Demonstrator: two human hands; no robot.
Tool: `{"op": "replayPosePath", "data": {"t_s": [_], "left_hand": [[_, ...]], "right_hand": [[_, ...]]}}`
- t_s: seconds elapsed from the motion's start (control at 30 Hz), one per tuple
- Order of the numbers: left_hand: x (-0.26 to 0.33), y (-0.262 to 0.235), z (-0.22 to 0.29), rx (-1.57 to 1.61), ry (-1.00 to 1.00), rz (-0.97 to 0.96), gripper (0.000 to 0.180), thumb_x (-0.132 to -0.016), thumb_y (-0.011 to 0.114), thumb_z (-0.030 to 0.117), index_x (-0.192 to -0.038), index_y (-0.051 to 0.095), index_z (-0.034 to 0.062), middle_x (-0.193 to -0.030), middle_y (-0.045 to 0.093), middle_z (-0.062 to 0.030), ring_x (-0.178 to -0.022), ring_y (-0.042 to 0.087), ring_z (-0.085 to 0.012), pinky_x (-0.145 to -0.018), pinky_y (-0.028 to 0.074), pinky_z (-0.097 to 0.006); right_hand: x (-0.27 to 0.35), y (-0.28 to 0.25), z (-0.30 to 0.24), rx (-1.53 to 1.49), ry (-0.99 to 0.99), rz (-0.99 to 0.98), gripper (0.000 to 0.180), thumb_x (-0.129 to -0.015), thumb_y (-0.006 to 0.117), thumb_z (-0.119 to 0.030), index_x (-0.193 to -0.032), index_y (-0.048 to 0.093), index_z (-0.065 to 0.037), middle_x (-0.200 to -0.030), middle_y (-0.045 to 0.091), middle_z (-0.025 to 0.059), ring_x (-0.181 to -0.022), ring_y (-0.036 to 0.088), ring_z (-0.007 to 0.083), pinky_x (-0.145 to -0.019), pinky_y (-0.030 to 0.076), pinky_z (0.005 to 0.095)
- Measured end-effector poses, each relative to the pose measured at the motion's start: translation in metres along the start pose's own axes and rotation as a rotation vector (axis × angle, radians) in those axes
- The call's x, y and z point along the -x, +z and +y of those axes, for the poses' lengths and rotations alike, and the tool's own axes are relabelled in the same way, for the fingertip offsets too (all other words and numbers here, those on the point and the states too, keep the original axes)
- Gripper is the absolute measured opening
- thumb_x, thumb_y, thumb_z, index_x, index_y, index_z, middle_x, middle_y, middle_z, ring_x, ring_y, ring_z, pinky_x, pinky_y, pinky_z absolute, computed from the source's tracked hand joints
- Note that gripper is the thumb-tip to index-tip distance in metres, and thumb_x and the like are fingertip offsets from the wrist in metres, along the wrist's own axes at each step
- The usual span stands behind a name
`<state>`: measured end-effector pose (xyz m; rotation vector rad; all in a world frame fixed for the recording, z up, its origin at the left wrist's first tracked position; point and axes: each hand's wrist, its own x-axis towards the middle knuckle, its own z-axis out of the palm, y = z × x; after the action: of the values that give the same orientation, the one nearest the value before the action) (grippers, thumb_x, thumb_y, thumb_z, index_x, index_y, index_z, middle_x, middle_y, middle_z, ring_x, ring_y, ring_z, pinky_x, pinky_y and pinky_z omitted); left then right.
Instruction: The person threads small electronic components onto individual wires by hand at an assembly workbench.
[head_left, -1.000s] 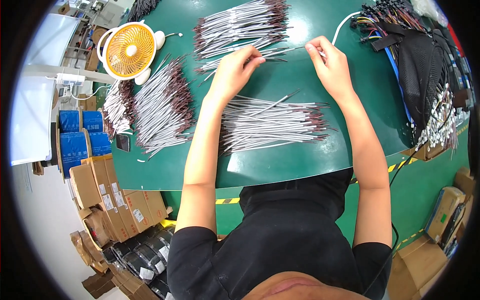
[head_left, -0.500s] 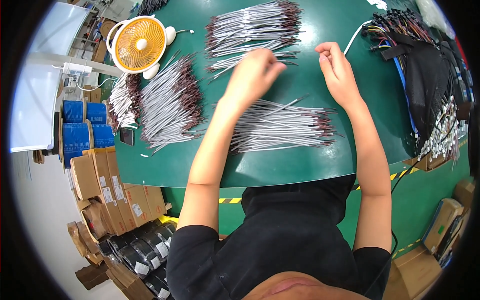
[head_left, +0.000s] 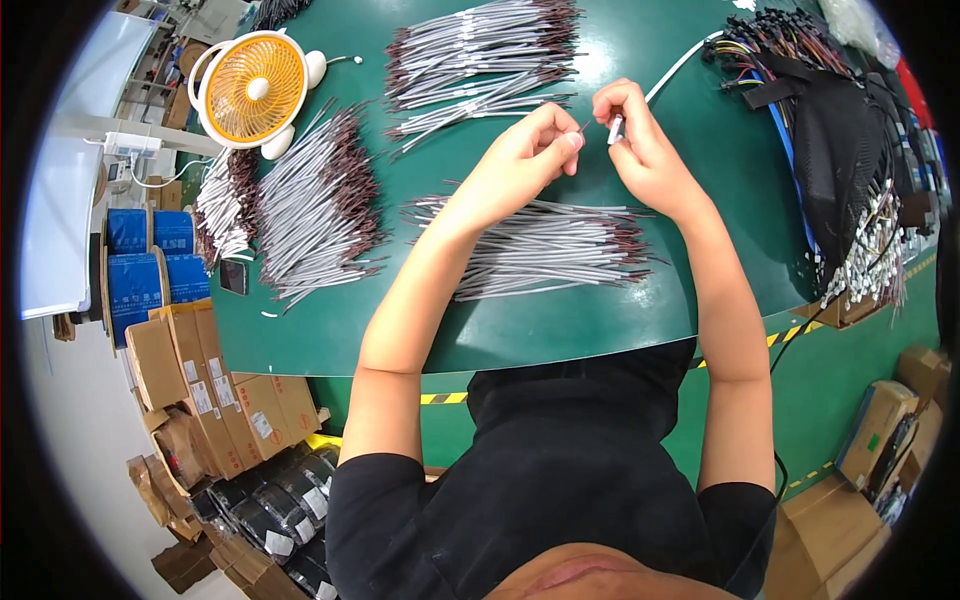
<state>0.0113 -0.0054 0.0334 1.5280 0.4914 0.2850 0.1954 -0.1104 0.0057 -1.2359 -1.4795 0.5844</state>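
Note:
My left hand [head_left: 528, 160] is raised over the table, thumb and forefinger pinched around a thin dark wire end [head_left: 586, 127]. Close by on the right, my right hand [head_left: 645, 155] curls its fingers around a short white cable piece [head_left: 615, 129], mostly hidden in the grip. Whether wire and cable piece are joined does not show. Below the hands lies a pile of grey cables with dark brown wire ends [head_left: 550, 255], partly covered by my left forearm. Beyond them rests another bundle of such cables [head_left: 480, 50], with a few loose ones along its near side.
A further grey cable pile [head_left: 315, 210] lies left on the green table [head_left: 330, 340], beside small white-ended wires [head_left: 228, 205]. An orange and white fan [head_left: 256, 90] and a phone [head_left: 233, 277] are there too. At right sits a dark wire harness bundle [head_left: 840, 150]; a white cord [head_left: 685, 65] runs behind my right hand.
My hands have come closer together, and the fingers of both have closed. A white cable piece and a dark wire end now show at the fingertips. The whole view has shifted slightly.

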Motion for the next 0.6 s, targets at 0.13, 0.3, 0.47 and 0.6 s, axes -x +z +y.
{"op": "replayPosePath", "data": {"t_s": [0.13,0.3,0.47,0.6], "left_hand": [[-0.004,0.009,-0.007,-0.018,-0.019,0.035,0.018,-0.110,0.055,0.026,-0.115,0.059,0.0088,-0.085,0.058,0.0031,-0.070,0.041,-0.0037,-0.062,0.034,-0.021],[-0.001,0.001,-0.002,-0.009,0.026,0.036,0.020,-0.111,0.051,0.026,-0.117,0.059,0.0090,-0.083,0.058,0.0020,-0.070,0.039,-0.0041,-0.063,0.033,-0.021],[0.004,0.006,0.012,-0.076,0.018,0.031,0.020,-0.112,0.049,0.027,-0.123,0.052,0.0104,-0.077,0.059,0.0006,-0.065,0.038,-0.0034,-0.059,0.031,-0.022],[0.007,0.011,0.016,-0.111,0.018,0.039,0.020,-0.113,0.048,0.029,-0.122,0.049,0.0113,-0.074,0.059,0.0005,-0.062,0.038,-0.0034,-0.058,0.030,-0.022]], "right_hand": [[0.001,0.004,0.000,-0.023,-0.010,0.021,0.034,-0.085,0.046,0.011,-0.117,0.046,-0.003,-0.109,0.051,0.0115,-0.100,0.054,0.0241,-0.093,0.046,0.0352],[-0.001,0.002,0.000,0.049,0.033,-0.008,0.022,-0.091,0.048,0.003,-0.112,0.046,-0.003,-0.104,0.051,0.0122,-0.094,0.052,0.0264,-0.088,0.046,0.0369],[0.004,0.001,0.001,0.144,-0.035,0.027,0.015,-0.097,0.049,-0.006,-0.111,0.045,-0.002,-0.101,0.052,0.0127,-0.091,0.053,0.0277,-0.086,0.047,0.0385],[0.004,-0.002,-0.006,-0.029,0.104,-0.018,0.012,-0.102,0.048,-0.009,-0.111,0.046,-0.001,-0.092,0.058,0.0126,-0.084,0.057,0.0272,-0.082,0.049,0.0383]]}}
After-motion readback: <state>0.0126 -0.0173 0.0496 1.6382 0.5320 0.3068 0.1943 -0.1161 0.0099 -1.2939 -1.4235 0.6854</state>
